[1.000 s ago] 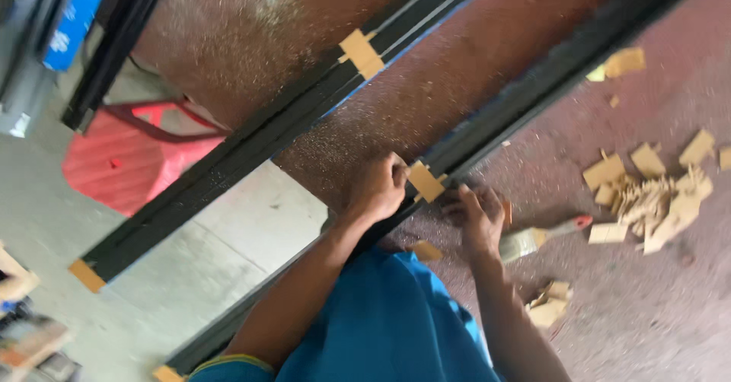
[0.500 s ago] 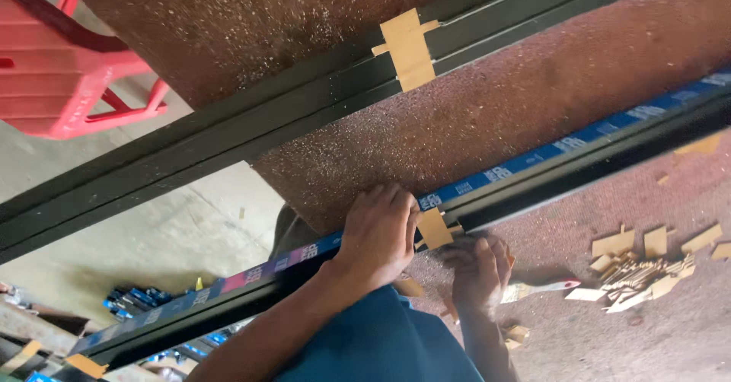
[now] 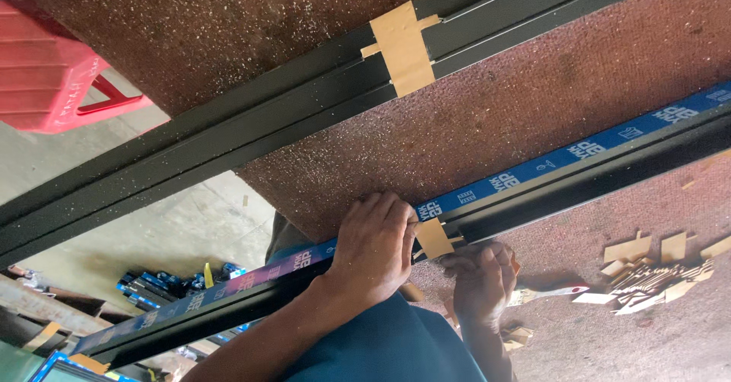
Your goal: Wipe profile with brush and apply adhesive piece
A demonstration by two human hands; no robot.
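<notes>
The left hand (image 3: 373, 249) lies flat on a black metal profile (image 3: 579, 180) at the counter's (image 3: 533, 108) near edge while the right hand (image 3: 481, 281) pinches brown tape (image 3: 434, 239) around it, which is best pulled taut and smoothed.

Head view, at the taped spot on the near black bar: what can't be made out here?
- Left hand covers the near black bar beside the tan tape.
- Right hand: fingertips hidden under the bar; any grip unseen.
- Both bar ends are cut off by the frame edges.
</notes>
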